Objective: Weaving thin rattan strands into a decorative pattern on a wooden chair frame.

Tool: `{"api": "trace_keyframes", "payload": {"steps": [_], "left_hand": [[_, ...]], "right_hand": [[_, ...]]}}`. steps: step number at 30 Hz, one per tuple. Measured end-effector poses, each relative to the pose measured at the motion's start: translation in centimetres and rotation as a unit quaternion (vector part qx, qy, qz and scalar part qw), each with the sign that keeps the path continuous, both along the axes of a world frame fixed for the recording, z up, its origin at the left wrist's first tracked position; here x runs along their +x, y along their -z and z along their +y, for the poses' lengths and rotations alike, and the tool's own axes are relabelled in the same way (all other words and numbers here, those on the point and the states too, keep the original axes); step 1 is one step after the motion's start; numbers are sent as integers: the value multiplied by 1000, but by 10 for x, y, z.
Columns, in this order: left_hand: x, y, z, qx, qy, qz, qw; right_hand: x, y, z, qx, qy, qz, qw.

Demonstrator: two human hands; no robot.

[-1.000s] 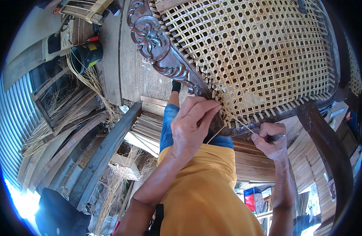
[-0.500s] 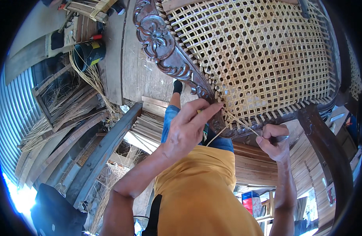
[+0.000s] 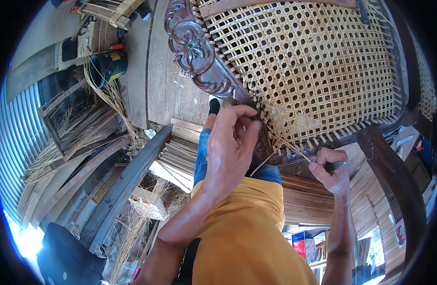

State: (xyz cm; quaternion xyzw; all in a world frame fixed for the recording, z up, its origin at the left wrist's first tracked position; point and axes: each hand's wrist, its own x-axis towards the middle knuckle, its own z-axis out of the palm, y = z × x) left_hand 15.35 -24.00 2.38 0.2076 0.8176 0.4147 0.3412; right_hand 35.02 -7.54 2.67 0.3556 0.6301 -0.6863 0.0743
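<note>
A woven cane panel fills a dark wooden chair frame with a carved floral rail. My left hand is at the carved rail, beside the panel's near left corner. Its fingers are curled with thumb and fingertips drawn together; whatever is between them is hidden. To the right, below the frame's near edge, my right hand pinches a thin cane strand between thumb and forefinger. That strand runs taut to the panel's corner. A greyish metallic bit shows in the same fist. Another loose cane end sticks out below the corner.
A dark chair leg slants down at the right. Left of me lie a long timber beam, wood pieces and cane bundles, with a dark bucket behind. Wooden planks are stacked beneath the chair.
My left hand has drawn back slightly from the cane corner, its extended forefinger now curled in. My right hand stays nearly in place, holding the strand.
</note>
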Motion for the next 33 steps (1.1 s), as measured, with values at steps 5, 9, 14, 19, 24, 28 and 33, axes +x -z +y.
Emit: {"api": "trace_keyframes", "payload": {"steps": [5, 9, 14, 19, 24, 28, 33], "left_hand": [[-5, -21, -13, 57, -46, -190, 979], [1, -24, -10, 167, -193, -247, 935], [12, -1, -16, 146, -62, -40, 987], [30, 16, -10, 170, -113, 0, 979], [30, 19, -9, 166, -46, 150, 974], [32, 17, -5, 157, -39, 207, 965], [28, 16, -1, 136, 5, 248, 959]], "right_hand": [[-6, -11, -2, 41, -28, -34, 998], [-5, -10, -3, 41, -15, -34, 998], [-6, -8, -5, 75, -9, -26, 997], [-9, -10, -9, 94, -12, -39, 995], [-8, -8, -10, 91, -5, -41, 995], [-8, -6, -10, 94, -12, -33, 995], [-12, -12, -9, 63, -10, -52, 997]]}}
